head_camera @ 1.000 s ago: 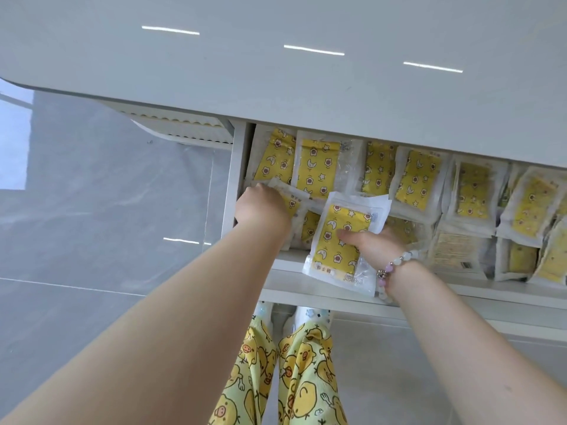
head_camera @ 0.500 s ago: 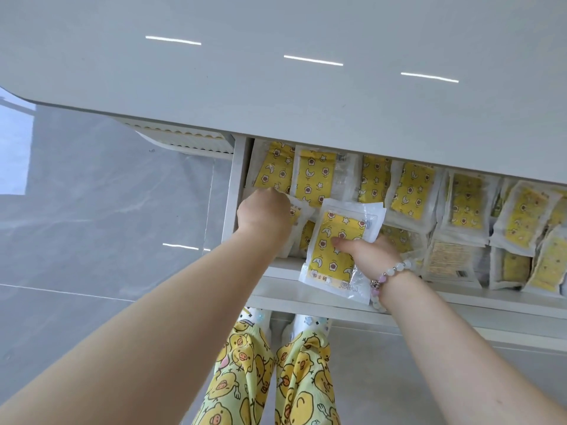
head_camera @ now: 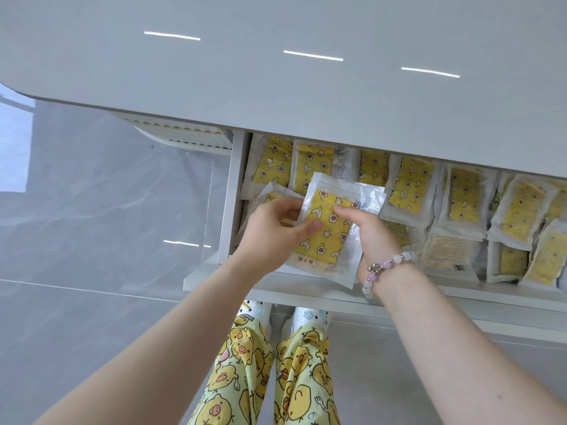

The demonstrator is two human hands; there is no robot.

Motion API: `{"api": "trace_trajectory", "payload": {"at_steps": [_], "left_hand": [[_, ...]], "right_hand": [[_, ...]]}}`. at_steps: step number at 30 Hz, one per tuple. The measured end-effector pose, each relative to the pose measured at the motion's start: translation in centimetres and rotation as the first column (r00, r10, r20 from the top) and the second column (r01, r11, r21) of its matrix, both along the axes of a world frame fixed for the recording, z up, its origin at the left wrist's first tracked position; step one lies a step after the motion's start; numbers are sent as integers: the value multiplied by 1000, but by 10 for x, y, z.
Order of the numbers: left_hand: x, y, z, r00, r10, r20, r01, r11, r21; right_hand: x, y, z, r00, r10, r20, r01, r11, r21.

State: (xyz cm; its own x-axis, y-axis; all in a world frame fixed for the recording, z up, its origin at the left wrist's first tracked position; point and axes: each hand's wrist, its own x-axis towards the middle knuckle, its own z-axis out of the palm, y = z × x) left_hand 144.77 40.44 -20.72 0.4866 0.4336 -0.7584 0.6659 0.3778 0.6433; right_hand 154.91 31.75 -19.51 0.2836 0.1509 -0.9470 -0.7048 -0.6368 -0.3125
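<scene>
holding one clear packet (head_camera: 329,237) of yellow printed cloth, just above the front-left corner of the open drawer (head_camera: 233,191): left hand (head_camera: 270,237) gripped its left edge w/ thumb on top; right hand (head_camera: 371,237) pinched the right side. pkt looked light, soft, floppy; film prob. slick, so the sealed margins seemed the safest hold.

Bright, even light is filling my view, strip glare is streaking the glossy table (head_camera: 306,96), edges are bowing.
</scene>
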Motion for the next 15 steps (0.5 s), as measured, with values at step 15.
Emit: {"api": "trace_trajectory", "payload": {"at_steps": [15], "left_hand": [[17, -10, -32, 937, 75, -340, -13, 983, 182]], "right_hand": [[15, -33, -15, 958, 231, 170, -175, 940, -291]]}}
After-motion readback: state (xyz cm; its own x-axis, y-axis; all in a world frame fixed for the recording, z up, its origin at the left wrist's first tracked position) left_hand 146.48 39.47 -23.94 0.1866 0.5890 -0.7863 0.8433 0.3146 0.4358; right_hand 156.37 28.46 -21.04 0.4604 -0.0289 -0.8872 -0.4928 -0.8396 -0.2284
